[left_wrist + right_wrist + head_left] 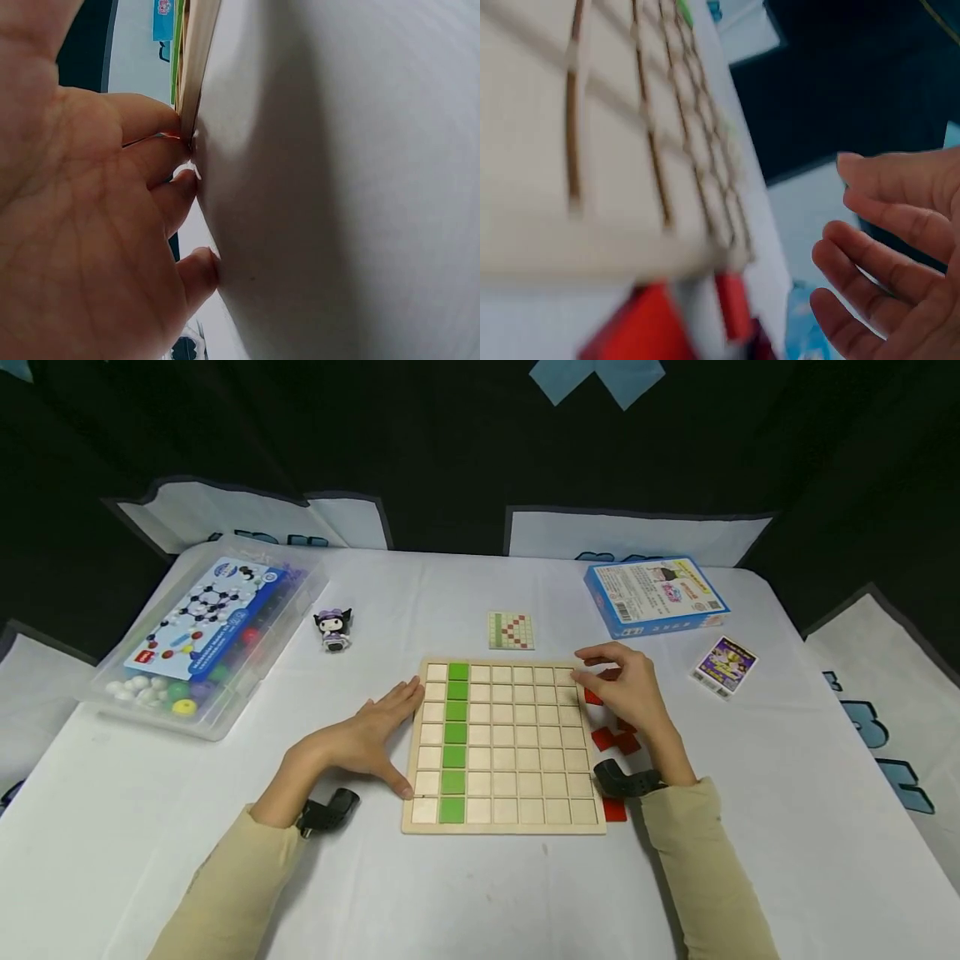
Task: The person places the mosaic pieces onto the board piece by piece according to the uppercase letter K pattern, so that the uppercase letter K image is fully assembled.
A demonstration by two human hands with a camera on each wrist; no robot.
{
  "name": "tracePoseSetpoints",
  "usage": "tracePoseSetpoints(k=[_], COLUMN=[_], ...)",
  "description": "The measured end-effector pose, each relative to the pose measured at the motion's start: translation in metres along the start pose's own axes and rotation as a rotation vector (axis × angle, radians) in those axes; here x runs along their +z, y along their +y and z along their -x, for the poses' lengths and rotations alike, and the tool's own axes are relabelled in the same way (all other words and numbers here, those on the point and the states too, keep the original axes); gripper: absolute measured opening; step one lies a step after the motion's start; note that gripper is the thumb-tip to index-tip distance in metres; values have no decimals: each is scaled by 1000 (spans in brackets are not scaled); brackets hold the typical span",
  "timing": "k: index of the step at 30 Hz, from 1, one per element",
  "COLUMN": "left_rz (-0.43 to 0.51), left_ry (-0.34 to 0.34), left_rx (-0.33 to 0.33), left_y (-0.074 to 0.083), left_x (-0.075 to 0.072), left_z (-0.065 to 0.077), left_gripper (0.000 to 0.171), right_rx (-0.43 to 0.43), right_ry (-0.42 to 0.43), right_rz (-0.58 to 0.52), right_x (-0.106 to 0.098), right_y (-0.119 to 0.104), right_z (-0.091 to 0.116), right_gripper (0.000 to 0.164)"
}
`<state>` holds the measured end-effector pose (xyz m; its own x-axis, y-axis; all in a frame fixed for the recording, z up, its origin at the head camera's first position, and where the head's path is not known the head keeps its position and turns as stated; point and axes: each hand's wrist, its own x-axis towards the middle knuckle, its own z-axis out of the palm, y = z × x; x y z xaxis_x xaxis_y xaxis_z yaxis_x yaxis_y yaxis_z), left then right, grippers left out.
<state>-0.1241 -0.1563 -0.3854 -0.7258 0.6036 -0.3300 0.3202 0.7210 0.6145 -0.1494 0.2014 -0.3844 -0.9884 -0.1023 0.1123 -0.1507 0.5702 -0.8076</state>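
A square wooden grid board (pixel 510 829) lies on the table, with a column of green square tiles (pixel 453 756) in its second column from the left. Along the board's left edge my left hand (pixel 360 739) rests with thumb and fingers spread. In the left wrist view, its fingertips (pixel 176 195) reach down to the tabletop beside the wooden rim. My right hand (pixel 628 689) is over the board's upper right corner, fingers loosely bent. Nothing shows between those fingers (pixel 862 262) in the right wrist view. Several red square tiles (pixel 627 743) lie beside the board's right edge, partly hidden by the hand and wrist.
Behind the board lies a small pattern card (pixel 511 631). A figurine (pixel 333 628) and a clear plastic case (pixel 225 718) of coloured balls stand to the left. A blue box (pixel 656 596) and a small purple card box (pixel 725 666) sit at the right.
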Motion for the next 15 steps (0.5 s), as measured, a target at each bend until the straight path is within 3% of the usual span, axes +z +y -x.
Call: tracePoseSetpoints(k=[9, 15], left_rz=[3, -5], left_ry=[4, 3], left_rx=[3, 8], left_y=[0, 0], left_x=[1, 1], left_z=[2, -1], left_gripper=[136, 136], right_rx=[74, 57], right_ry=[-31, -32], right_rz=[126, 214], right_x=[-13, -16], right_y=[32, 41], right_z=[2, 4], right_gripper=[33, 33])
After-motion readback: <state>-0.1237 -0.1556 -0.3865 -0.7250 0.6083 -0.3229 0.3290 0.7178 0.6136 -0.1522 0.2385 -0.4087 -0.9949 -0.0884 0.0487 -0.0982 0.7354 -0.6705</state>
